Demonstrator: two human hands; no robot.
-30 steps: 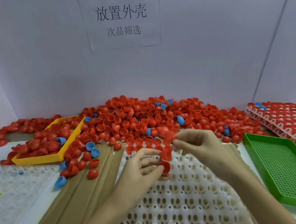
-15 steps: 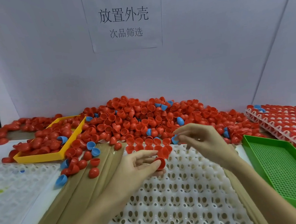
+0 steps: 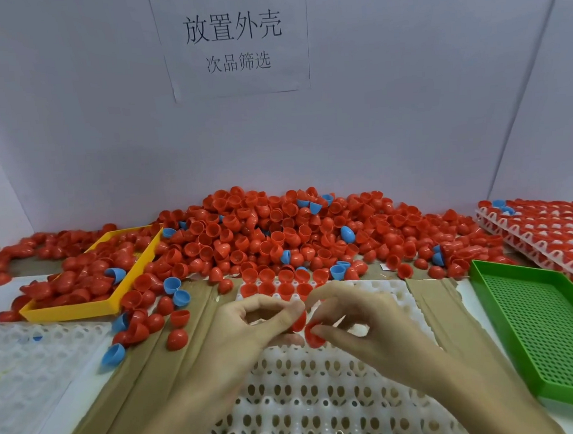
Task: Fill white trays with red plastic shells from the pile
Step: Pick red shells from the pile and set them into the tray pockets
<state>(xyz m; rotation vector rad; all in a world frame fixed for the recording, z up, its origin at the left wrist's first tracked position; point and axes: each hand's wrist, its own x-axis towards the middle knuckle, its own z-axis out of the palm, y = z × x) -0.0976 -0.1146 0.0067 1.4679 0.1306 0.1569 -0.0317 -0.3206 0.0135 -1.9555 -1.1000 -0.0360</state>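
Observation:
A big pile of red plastic shells (image 3: 279, 230), with a few blue ones mixed in, lies against the back wall. In front of it lies a white tray (image 3: 323, 402) with round pockets; its far row holds several red shells (image 3: 266, 288). Both hands hover over the tray's far part. My left hand (image 3: 248, 333) pinches a red shell (image 3: 300, 320) between thumb and forefinger. My right hand (image 3: 362, 329) pinches another red shell (image 3: 314, 334) right beside it, so the two shells nearly touch.
A yellow tray (image 3: 82, 308) with red shells sits at the left. A green perforated tray (image 3: 547, 328) lies at the right, with stacked filled white trays (image 3: 554, 234) behind it. Another white tray (image 3: 22, 363) lies at the near left. Brown cardboard (image 3: 137, 377) covers the table.
My right hand came back from the pile's edge toward me with a red shell. It now meets my left hand, which still holds its shell over the tray.

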